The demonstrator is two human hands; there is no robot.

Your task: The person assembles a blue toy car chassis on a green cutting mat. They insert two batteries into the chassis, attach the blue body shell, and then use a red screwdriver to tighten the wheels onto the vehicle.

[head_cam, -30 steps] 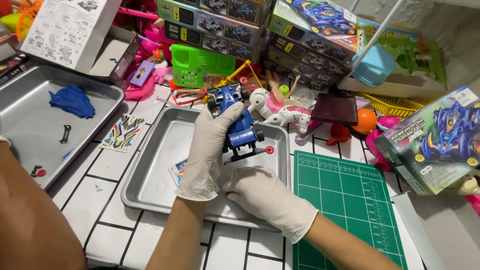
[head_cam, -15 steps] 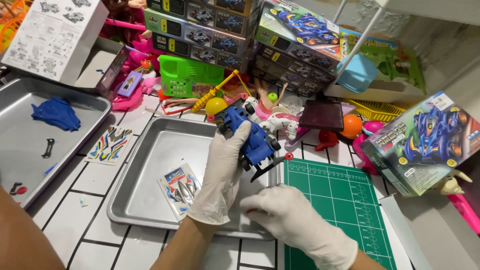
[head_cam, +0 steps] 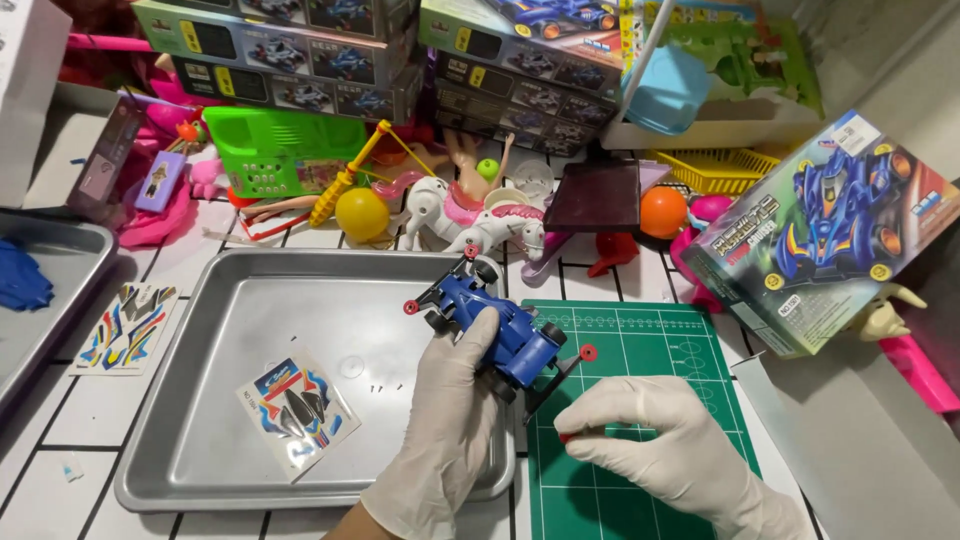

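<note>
A: Where is the blue toy car (head_cam: 495, 325)?

B: The gloved left hand (head_cam: 445, 430) grips it from below, raised over the right edge of the metal tray (head_cam: 200, 450), its tail toward the green cutting mat (head_cam: 640, 500).

A: And the right hand (head_cam: 665, 445)?

B: It hovers over the mat, right of the tray, fingers pinched on something small and red, possibly a roller; it is mostly hidden.

A: What lies in the tray?

B: A sticker sheet (head_cam: 297, 412).
</note>
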